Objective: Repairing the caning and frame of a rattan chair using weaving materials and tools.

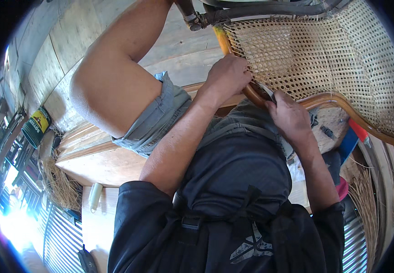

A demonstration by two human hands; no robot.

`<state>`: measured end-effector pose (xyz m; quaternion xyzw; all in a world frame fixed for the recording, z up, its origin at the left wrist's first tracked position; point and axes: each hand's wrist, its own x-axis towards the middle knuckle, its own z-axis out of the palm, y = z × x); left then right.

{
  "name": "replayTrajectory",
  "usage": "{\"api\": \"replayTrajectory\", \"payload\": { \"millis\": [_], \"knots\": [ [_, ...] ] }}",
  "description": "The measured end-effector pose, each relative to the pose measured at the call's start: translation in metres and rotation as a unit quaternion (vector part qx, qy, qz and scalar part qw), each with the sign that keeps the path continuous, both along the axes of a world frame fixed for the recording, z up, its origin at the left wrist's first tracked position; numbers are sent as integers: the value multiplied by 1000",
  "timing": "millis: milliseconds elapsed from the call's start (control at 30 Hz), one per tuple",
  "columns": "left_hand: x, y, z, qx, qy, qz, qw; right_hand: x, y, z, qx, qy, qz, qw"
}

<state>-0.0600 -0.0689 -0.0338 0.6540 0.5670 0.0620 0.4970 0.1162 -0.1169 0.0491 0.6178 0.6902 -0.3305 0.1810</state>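
Note:
A woven cane chair panel (288, 54) in a curved brown wooden frame (331, 98) lies across my lap, at the upper right. My left hand (226, 77) is closed over the frame's near left rail, at the edge of the weave; its fingertips are partly hidden. Just to its right, my right hand (290, 116) is closed round a thin knife-like tool (266, 91). The pale blade of this tool lies against the rail where the weave meets the wood. Most of its handle is hidden in my palm.
Dark curved bars (269, 11) cross above the chair. A green and yellow can (37, 126) and a bundle of fibres (58, 182) stand left. Long cane strands (365, 204) lie at right, near a red-tipped blue object (359, 132). A pale cylinder (95, 196) is lower left.

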Motion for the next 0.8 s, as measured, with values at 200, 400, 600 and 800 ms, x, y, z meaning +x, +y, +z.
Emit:
{"api": "replayTrajectory", "payload": {
  "millis": [200, 400, 600, 800],
  "knots": [
    [-19, -14, 21, 164, 65, 185, 967, 12, 2, 17, 39, 147, -257, 954],
    [-14, -24, 86, -295, -139, 113, 938, -28, -9, 9, 32, 205, -217, 954],
    [-8, -51, 53, -288, -189, 246, 906, -35, -28, -12, 31, 303, -139, 942],
    [-12, -37, 18, -283, -246, 497, 783, -4, -20, -1, 56, 306, -226, 923]
  ]
}}
